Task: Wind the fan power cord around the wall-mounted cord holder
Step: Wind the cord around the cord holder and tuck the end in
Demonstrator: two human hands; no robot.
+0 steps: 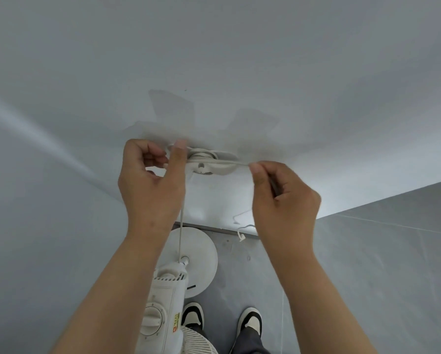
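Head view, looking down the wall toward the floor: the wall-mounted cord holder [204, 162] sits between the two hands, with several turns of the fan power cord [236, 163] already lying in its groove. The left hand [150, 180] is just left of the holder, thumb raised beside the holder's left rim with its tip at the wound cord, the other fingers [153, 155] curled in toward the palm; they seem to steady a strand there, though the exact contact is hidden behind the thumb. From under that thumb one run of cord drops straight down to the fan [168, 290] standing on the floor below.

The right hand [283, 198] is just right of the holder and pinches the cord between thumb and fingertip, the remaining fingers folded. From this pinch the cord's long axis runs nearly level, leftward across the front of the holder. The loose tail appears to hang below this hand, ending at the plug [241, 236] near the floor edge.

My judgement: the right hand leads the next turn, since the free length lies on its side; the holder lies directly left of its fingertips, so the loop must be carried round the groove while the left hand keeps the wraps from slipping.
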